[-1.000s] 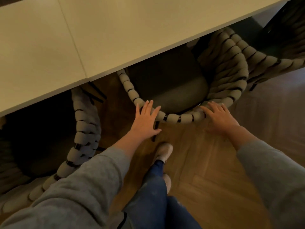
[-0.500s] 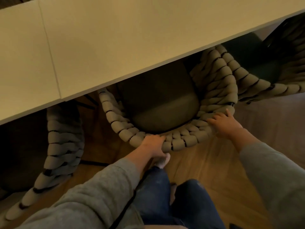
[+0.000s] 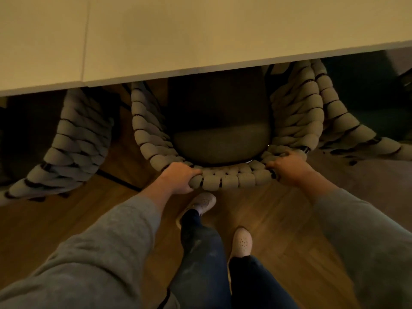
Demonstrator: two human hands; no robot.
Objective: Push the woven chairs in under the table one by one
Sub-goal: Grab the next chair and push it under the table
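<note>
The middle woven chair (image 3: 225, 180) stands at twelve o'clock from the person's shoes (image 3: 242, 241), its seat partly under the pale counter (image 3: 200, 30) and its curved back rim nearest the body. The left hand (image 3: 178, 178) has its fingers curled over that rim at seven o'clock. The right hand (image 3: 289, 168) grasps it at four o'clock. A second chair (image 3: 73, 148) stands at nine o'clock and a third chair (image 3: 347, 121) at three, on the wooden floor (image 3: 278, 219)

Dead centre, middle chair (image 3: 225, 181), seat partly under the table (image 3: 200, 30). Left of it, left chair (image 3: 73, 141); right of it, right chair (image 3: 347, 121), touching. On its back rim, left hand (image 3: 178, 180) and right hand (image 3: 289, 168), well apart. Just behind it, shoes (image 3: 201, 202) on the floor (image 3: 278, 219).
</note>
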